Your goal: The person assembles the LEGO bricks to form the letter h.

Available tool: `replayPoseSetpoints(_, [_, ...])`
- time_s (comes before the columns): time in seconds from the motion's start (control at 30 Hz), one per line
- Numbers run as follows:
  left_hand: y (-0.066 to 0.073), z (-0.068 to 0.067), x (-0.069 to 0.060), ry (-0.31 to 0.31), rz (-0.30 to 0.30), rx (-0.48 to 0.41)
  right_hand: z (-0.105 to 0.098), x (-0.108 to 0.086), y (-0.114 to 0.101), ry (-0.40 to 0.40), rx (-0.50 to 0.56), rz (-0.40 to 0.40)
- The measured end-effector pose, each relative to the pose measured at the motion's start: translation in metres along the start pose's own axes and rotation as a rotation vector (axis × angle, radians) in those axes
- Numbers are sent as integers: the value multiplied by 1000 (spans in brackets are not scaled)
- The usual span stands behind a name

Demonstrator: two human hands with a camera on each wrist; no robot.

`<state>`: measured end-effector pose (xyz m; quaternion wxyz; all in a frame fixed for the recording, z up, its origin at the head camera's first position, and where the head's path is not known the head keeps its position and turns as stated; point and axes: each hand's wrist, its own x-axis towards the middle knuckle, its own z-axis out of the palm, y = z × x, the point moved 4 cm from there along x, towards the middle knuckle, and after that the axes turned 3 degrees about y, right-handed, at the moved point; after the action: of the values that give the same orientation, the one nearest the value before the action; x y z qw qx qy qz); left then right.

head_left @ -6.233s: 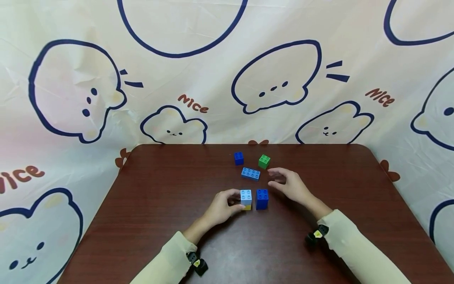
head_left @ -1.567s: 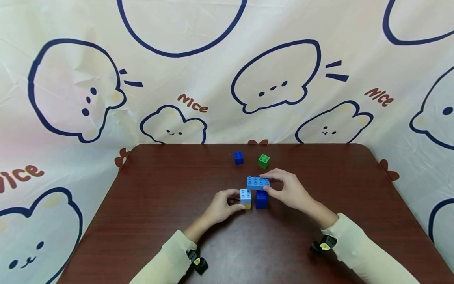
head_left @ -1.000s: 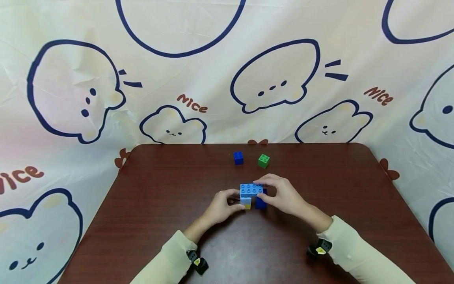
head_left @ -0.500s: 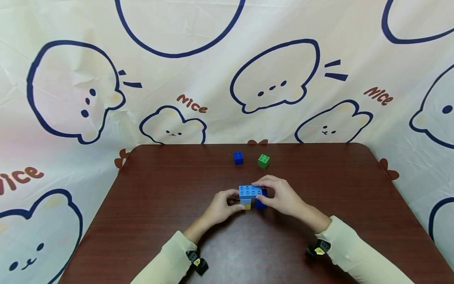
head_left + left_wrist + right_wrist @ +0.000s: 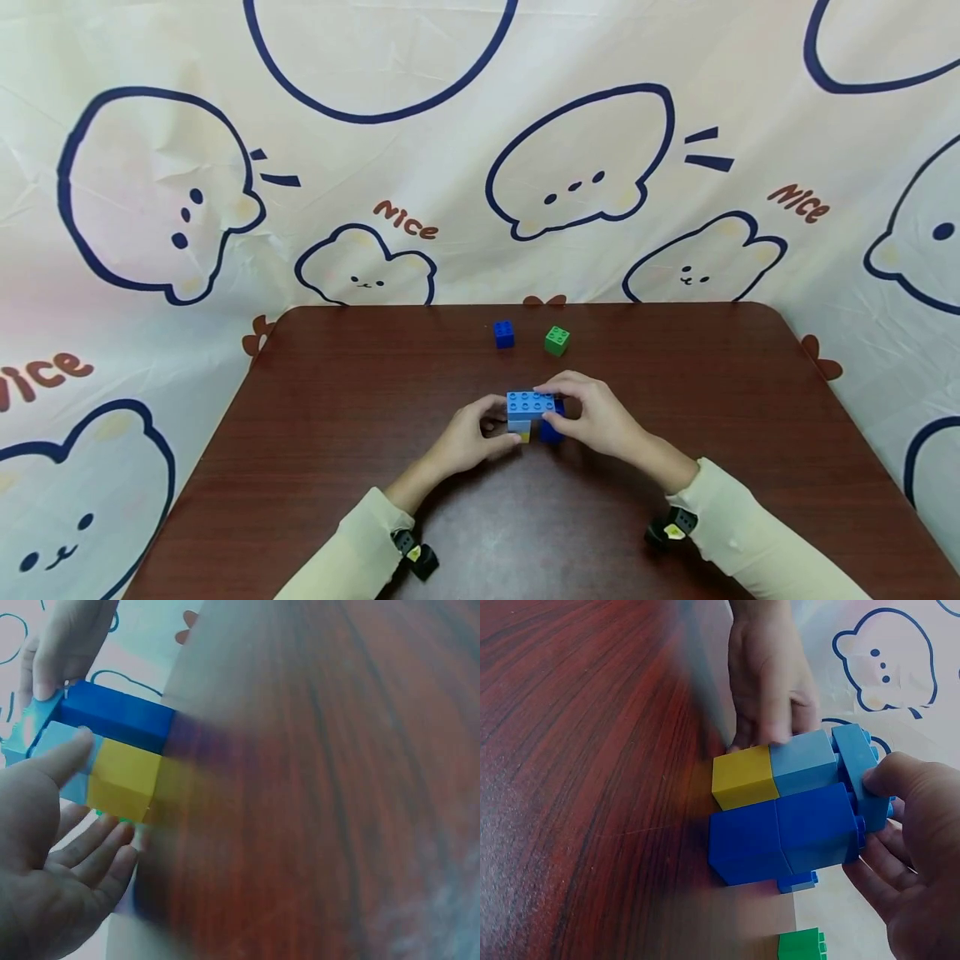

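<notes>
In the head view, my right hand (image 5: pixel 600 418) pinches a long blue building brick (image 5: pixel 517 405) between thumb and fingers. The brick lies across the top of a stack made of a light blue brick (image 5: pixel 804 766) over a yellow brick (image 5: pixel 744 777), and it reaches over to a dark blue two-brick stack (image 5: pixel 780 834) standing close beside. My left hand (image 5: pixel 467 440) is around the light blue and yellow stack. Its thumb touches the light blue brick in the left wrist view, while its other fingers (image 5: pixel 112 874) are loosely extended, with a gap between them and the yellow brick.
A small blue brick (image 5: pixel 504 334) and a green brick (image 5: pixel 557 340) stand farther back on the brown table (image 5: pixel 360 375). A patterned cloth (image 5: pixel 450 167) hangs behind the table's far edge.
My right hand picked up the long blue brick, carried it left and set it down over the light blue brick. The left fingers have spread slightly in the last half second.
</notes>
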<state>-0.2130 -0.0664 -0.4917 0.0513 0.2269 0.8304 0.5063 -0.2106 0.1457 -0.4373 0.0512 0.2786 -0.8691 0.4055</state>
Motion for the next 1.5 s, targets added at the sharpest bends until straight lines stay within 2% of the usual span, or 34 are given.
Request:
replayPoseSetpoints(0.27, [18, -8, 0, 158, 140, -197, 1, -1, 0, 20, 9, -3])
replayPoseSetpoints(0.43, [20, -9, 0, 197, 143, -204, 3, -3, 1, 22, 27, 6])
replayPoseSetpoints(0.53, [20, -9, 2, 194, 134, -195, 4, -6, 2, 36, 55, 25])
replayPoseSetpoints(0.77, [20, -8, 4, 144, 115, -183, 12, -14, 10, 111, 118, 78])
replayPoseSetpoints(1.13, [19, -10, 6, 139, 112, -197, 27, -22, 15, 212, 320, 209])
replayPoseSetpoints(1.33, [18, -9, 7, 129, 119, -252, 28, -22, 18, 235, 360, 207])
replayPoseSetpoints(1.47, [33, -12, 4, 127, 118, -269, 29, -22, 18, 248, 361, 200])
replayPoseSetpoints(1.5, [33, -12, 4, 125, 115, -270, 30, -22, 18, 251, 357, 195])
